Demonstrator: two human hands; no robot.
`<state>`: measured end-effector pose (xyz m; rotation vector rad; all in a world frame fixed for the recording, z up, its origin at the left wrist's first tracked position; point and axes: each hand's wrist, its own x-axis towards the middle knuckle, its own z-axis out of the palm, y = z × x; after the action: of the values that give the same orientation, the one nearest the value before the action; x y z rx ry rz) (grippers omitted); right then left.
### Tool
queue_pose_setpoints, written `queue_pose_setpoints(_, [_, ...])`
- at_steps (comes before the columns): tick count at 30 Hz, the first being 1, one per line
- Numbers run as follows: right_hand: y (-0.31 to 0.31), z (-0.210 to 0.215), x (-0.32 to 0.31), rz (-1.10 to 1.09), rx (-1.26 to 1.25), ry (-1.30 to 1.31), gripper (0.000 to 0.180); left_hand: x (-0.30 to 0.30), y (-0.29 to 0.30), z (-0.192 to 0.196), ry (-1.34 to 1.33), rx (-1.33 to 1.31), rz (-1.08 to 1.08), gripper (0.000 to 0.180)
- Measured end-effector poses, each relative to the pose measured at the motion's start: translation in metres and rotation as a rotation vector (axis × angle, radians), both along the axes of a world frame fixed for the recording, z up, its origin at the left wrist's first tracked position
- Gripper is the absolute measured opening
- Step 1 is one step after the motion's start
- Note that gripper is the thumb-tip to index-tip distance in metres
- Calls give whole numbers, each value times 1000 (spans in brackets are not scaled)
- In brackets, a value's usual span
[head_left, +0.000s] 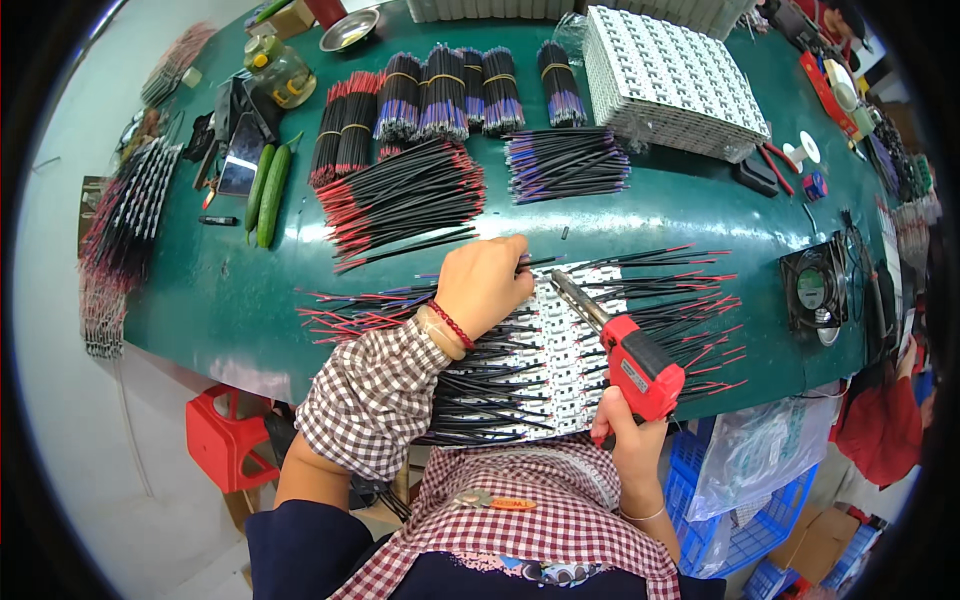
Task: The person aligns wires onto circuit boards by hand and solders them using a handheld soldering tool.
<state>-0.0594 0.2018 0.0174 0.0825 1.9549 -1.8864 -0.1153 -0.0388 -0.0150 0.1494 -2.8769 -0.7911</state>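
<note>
My right hand (630,438) is wrapped round the grip of a red and black soldering gun (645,370). The gun's metal tip points up and left, to the far edge of a white circuit board panel (570,375). Close to that tip, my left hand (486,284) pinches a thin black wire (541,261), whose end reaches over the panel's far edge. Rows of black wires with red ends (680,310) stick out from both sides of the panel. The fingertips of my left hand are partly hidden behind the hand itself.
Beyond the panel lie a loose pile of red-tipped black wires (405,195) and a purple-tipped pile (567,165). Bundled wires (443,92) and a stack of white panels (672,80) stand behind. Two cucumbers (270,197) lie left, a small fan (815,285) stands right.
</note>
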Motion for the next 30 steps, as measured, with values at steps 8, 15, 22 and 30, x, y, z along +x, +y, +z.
queue_pose_setpoints(8, [-3,-3,1,12,37,3,15,1,1,0,32,-24,-34,11])
queue_pose_setpoints(15, [-7,1,-1,-40,72,-12,13,2,7,3,23,-68,-35,10])
queue_pose_setpoints(22, [-6,0,0,-43,100,-54,19,2,10,3,39,-105,-26,10])
queue_pose_setpoints(30, [-5,-1,0,-21,69,-87,14,0,12,2,20,-122,-22,10])
